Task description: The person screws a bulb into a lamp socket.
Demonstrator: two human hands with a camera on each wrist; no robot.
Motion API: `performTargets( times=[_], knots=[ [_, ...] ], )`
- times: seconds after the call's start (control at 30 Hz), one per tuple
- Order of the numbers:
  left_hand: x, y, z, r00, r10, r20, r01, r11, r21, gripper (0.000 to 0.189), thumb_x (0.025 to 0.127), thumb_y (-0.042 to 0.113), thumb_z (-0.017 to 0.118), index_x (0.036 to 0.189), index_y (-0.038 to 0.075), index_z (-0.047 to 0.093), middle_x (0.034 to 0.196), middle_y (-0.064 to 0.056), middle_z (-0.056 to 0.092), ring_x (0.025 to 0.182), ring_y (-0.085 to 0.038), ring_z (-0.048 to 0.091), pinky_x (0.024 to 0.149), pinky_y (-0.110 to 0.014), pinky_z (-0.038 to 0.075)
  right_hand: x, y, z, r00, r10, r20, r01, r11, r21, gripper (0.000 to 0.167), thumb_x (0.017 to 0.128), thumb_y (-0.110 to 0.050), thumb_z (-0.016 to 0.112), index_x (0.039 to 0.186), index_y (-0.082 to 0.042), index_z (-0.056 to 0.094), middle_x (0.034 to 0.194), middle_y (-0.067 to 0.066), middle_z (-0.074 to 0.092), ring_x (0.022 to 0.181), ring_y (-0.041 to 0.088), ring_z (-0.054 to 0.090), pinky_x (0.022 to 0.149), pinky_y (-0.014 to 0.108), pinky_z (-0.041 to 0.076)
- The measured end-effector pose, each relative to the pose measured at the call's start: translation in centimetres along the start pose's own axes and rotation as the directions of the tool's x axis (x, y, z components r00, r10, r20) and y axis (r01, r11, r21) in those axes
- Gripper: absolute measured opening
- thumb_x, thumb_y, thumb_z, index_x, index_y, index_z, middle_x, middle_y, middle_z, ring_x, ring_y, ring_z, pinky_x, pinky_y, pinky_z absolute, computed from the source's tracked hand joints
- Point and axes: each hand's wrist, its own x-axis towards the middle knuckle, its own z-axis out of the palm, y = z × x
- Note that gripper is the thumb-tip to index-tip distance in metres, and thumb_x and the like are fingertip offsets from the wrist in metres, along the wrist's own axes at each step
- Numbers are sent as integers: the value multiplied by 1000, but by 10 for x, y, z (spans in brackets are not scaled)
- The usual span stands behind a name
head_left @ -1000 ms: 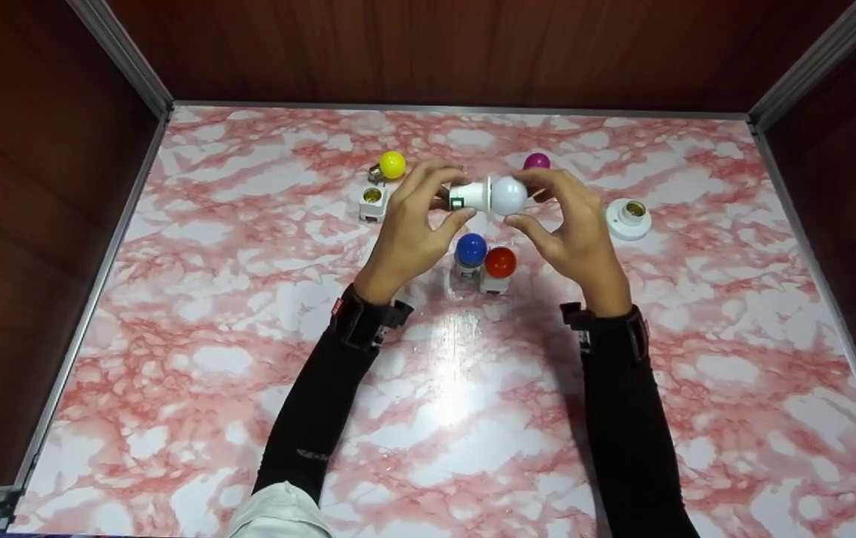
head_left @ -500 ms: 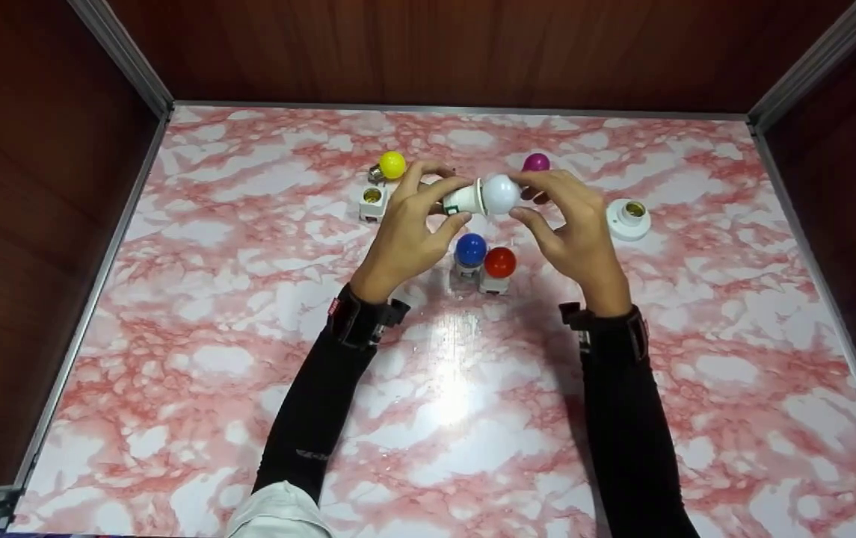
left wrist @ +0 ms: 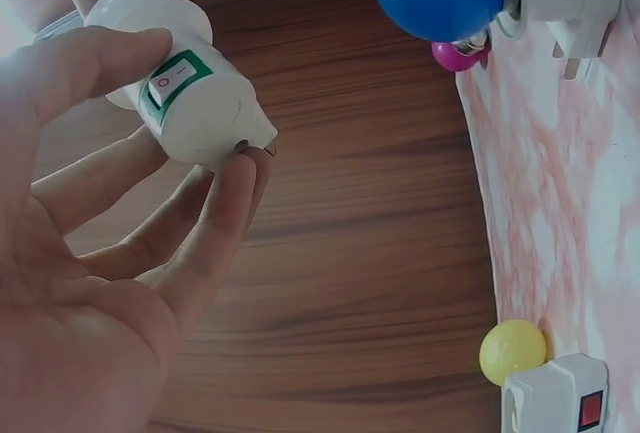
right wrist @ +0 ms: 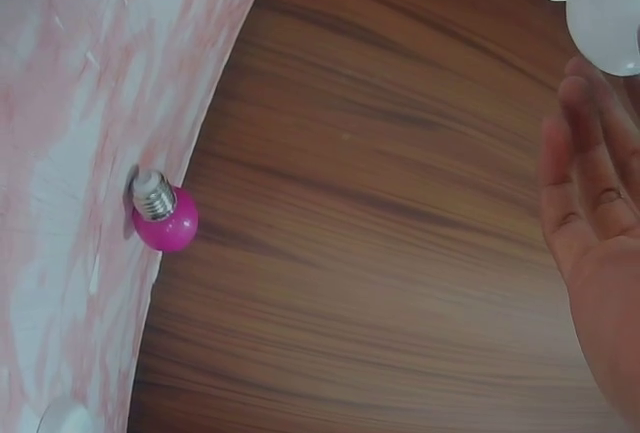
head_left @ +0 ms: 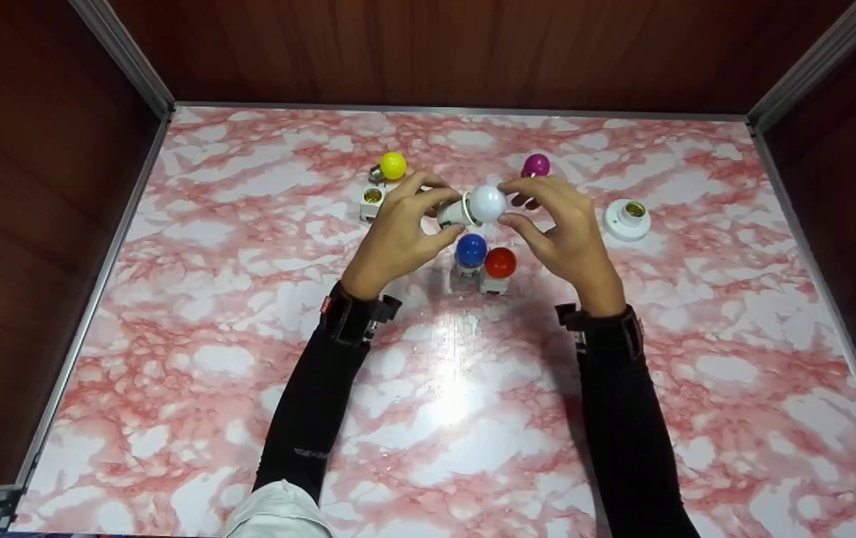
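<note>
My left hand [head_left: 398, 235] grips a white lamp socket [head_left: 454, 214] between thumb and fingers. In the left wrist view, a green-framed rocker switch [left wrist: 175, 81] shows on that socket's side. A white light bulb [head_left: 487, 204] sits at the socket's mouth, its base hidden. Thumb and fingertips of my right hand [head_left: 566, 232] pinch the bulb's glass from the right. Both are held tilted, above the table, with the bulb end toward the upper right. Just below them in the head view stand a blue bulb [head_left: 471, 250] and a red bulb [head_left: 501, 262], each in a white socket.
A yellow bulb [head_left: 392, 166] lies behind an unfilled white socket [head_left: 371, 203], left of centre. Beyond my right hand lies a magenta bulb [head_left: 537, 164]. A round white lamp holder [head_left: 627, 220] is to the right. Wood-look walls [head_left: 457, 52] enclose the marbled table [head_left: 211, 373].
The white bulb and socket have shifted left and a little toward me, tilting from level to slanted. My right hand has followed leftward, fingers still at the glass.
</note>
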Motion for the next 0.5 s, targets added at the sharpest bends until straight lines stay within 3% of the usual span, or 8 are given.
performTargets(
  times=[0.33, 0.5],
  knots=[
    [0, -11, 3, 994, -71, 79, 72, 997, -2, 38, 90, 17, 81, 124, 2, 75, 127, -10, 67, 109, -23, 70, 97, -31, 61, -5, 18, -7, 995, 79, 57, -76, 996, -47, 31, 95, -14, 80, 123, -2, 76, 116, 15, 80, 96, 31, 75, 89, 34, 63],
    [0, -16, 5, 986, -119, 116, 119, 993, 3, 37, 86, 16, 80, 120, 3, 75, 121, -8, 68, 106, -20, 68, 95, -32, 60, -10, 35, -17, 986, 161, 36, -157, 982, -101, 29, 95, -12, 79, 122, -2, 76, 116, 16, 80, 95, 32, 76, 85, 24, 60]
  ],
)
